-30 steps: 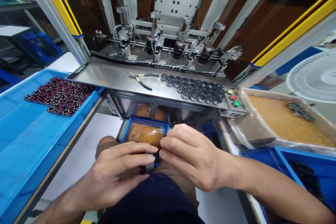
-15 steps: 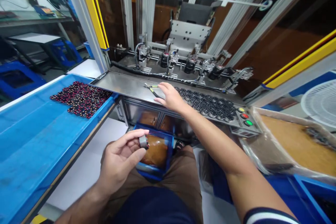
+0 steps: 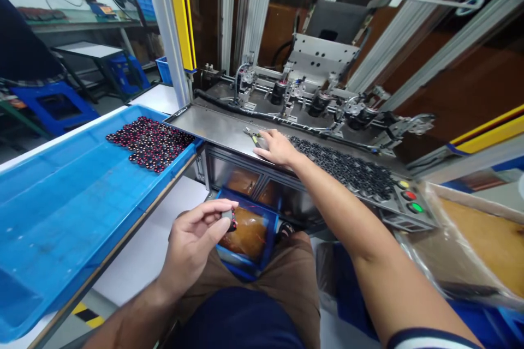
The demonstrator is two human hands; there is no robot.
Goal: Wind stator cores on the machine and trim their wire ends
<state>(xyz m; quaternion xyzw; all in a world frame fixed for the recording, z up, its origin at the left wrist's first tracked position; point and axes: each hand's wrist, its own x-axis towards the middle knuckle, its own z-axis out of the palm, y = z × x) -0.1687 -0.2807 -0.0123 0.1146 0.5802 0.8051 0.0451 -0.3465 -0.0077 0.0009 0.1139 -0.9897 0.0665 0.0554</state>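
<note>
My left hand [image 3: 194,237] is above my lap, closed on a small wound motor stator [image 3: 227,220] between thumb and fingertips. The stator has a grey metal body, with black and red at its end. My right hand [image 3: 278,148] reaches over the metal shelf [image 3: 213,126], its fingers and thumb spread about the handles of small cutting pliers [image 3: 254,136] with lime-green and black grips. The pliers lie on the shelf with their jaws to the left; my fingers partly cover the handles. A firm grip on them does not show.
Many black ring-shaped parts [image 3: 344,166] cover the shelf's right side, beside push buttons [image 3: 409,195]. Behind is a machine fixture [image 3: 321,102] holding several dark parts. At left, a blue tray [image 3: 61,191] bears a cluster of stators [image 3: 153,142]. Below is a blue bin [image 3: 268,245].
The view has swung left, so the scene sits further right. My right hand covers more of the pliers' handles. My left hand still holds the stator, now turned slightly, with the thumb further over it.
</note>
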